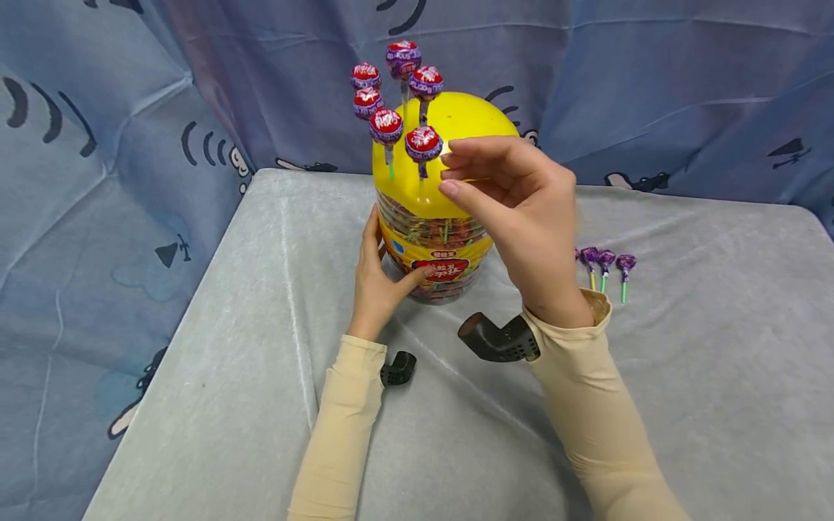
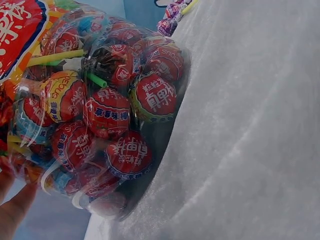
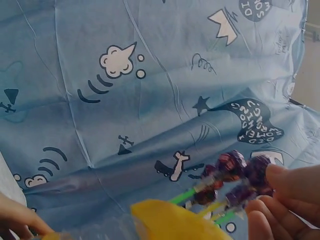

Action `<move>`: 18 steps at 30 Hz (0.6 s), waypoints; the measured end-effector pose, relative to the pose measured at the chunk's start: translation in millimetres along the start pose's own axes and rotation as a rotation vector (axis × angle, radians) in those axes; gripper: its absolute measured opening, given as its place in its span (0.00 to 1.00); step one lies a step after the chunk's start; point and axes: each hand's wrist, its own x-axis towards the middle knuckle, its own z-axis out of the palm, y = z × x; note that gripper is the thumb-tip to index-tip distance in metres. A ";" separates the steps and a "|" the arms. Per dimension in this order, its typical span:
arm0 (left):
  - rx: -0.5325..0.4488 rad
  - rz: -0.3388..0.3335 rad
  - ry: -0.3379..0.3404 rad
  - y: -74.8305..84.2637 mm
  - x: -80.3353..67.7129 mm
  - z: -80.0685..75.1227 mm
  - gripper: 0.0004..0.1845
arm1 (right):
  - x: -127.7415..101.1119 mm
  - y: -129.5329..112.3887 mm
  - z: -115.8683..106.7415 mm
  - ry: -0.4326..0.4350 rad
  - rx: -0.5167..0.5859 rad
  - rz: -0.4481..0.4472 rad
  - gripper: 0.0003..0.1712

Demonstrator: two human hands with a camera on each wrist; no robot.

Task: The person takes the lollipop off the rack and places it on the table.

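A clear plastic jar of lollipops (image 1: 433, 235) with a yellow domed lid (image 1: 470, 116) stands on the cloth-covered table. Several purple-and-red wrapped lollipops (image 1: 386, 127) stick up from the lid on their sticks. My left hand (image 1: 379, 286) holds the jar low on its left side, thumb across the front label. Wrapped candies (image 2: 107, 112) show through the jar wall in the left wrist view. Beside the frontmost lollipop (image 1: 423, 143), my right hand (image 1: 521, 195) has its thumb and index finger apart, with nothing visible between them. Whether a fingertip touches the candy, I cannot tell.
More purple-wrapped lollipops (image 1: 606, 260) lie in a row on the table, right of the jar and partly behind the right wrist. A patterned blue curtain (image 1: 293, 79) hangs behind and left of the table (image 1: 717, 347).
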 end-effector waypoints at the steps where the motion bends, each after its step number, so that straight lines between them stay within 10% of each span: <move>1: 0.004 0.000 0.001 -0.1 0.1 -0.2 0.54 | 1.1 0.3 2.6 -0.002 0.000 -0.015 0.14; 18: 0.004 -0.015 0.002 1.5 0.1 -0.5 0.54 | 13.0 6.5 22.3 0.046 0.042 -0.046 0.15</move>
